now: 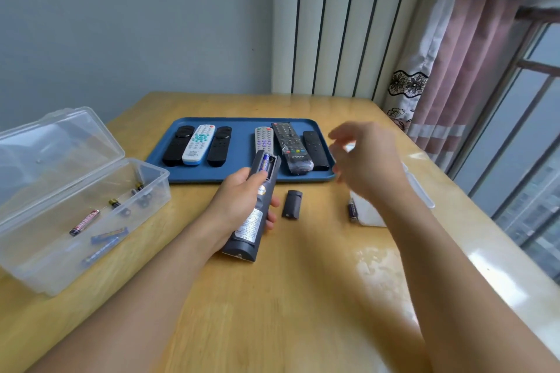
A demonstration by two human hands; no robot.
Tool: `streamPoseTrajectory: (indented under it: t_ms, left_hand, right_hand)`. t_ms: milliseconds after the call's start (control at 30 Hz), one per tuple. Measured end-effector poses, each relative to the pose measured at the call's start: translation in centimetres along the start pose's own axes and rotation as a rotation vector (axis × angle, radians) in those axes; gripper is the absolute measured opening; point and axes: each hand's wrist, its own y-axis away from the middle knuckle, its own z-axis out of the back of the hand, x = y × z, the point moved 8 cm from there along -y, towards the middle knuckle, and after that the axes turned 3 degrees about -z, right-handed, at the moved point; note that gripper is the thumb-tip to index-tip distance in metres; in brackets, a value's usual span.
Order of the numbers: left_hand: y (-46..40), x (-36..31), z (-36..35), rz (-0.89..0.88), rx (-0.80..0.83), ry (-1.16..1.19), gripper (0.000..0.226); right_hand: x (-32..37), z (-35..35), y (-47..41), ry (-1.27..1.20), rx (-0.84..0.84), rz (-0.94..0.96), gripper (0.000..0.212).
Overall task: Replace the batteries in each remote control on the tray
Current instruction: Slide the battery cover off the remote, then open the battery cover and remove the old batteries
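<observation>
My left hand (239,206) grips a dark grey remote (254,221) face down above the table, its battery bay open. One blue battery (265,163) sits in the bay beside an empty slot. The remote's cover (292,204) lies on the table just to the right. My right hand (368,157) hovers blurred over the tray's right end, fingers loosely spread, holding nothing. The blue tray (242,142) carries several remotes: black ones, a white one (198,145), a grey one (263,139) and a plastic-wrapped black one (292,147).
An open clear plastic box (75,215) at the left holds several loose batteries. A second clear container (372,212) stands at the right, under my right arm, with a blue battery (352,210) at its side. Curtain and window lie to the right.
</observation>
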Motion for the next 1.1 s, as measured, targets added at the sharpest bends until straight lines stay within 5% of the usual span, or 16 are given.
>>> streamPoseTrajectory:
  t_ms: [67,200,367,533,767,867,1000,1100]
  left_hand:
    - [0.1,0.0,-0.2,-0.006,0.018,0.021,0.019]
    - [0.2,-0.2,-0.4,-0.004,0.03,0.036,0.019]
    - [0.7,0.0,-2.0,0.034,0.118,0.068,0.02]
    - [0.8,0.1,-2.4,0.05,0.122,0.076,0.021]
    - [1.1,0.0,-2.3,0.054,0.123,0.052,0.025]
    - [1.2,-0.2,-2.0,0.063,0.11,0.096,0.032]
    - [1.1,-0.7,-0.8,0.068,0.006,0.169,0.046]
    - [1.4,-1.1,0.2,0.068,-0.046,0.183,0.048]
  right_hand:
    - [0.3,0.9,-0.5,0.122,-0.031,0.044,0.017]
    - [-0.7,-3.0,0.3,0.455,0.296,0.082,0.021]
    - [-1.2,-2.8,0.6,0.731,0.457,0.175,0.026]
    - [-0.8,-5.3,1.8,1.044,0.814,0.246,0.047]
    - [0.1,-6.4,2.5,1.139,0.836,0.361,0.045]
    - [0.3,-5.5,1.3,0.737,0.767,0.313,0.036]
    - [0.8,-6.3,1.5,-0.908,0.761,-0.253,0.03]
    - [0.5,-9.4,2.9,-1.58,0.655,-0.647,0.042]
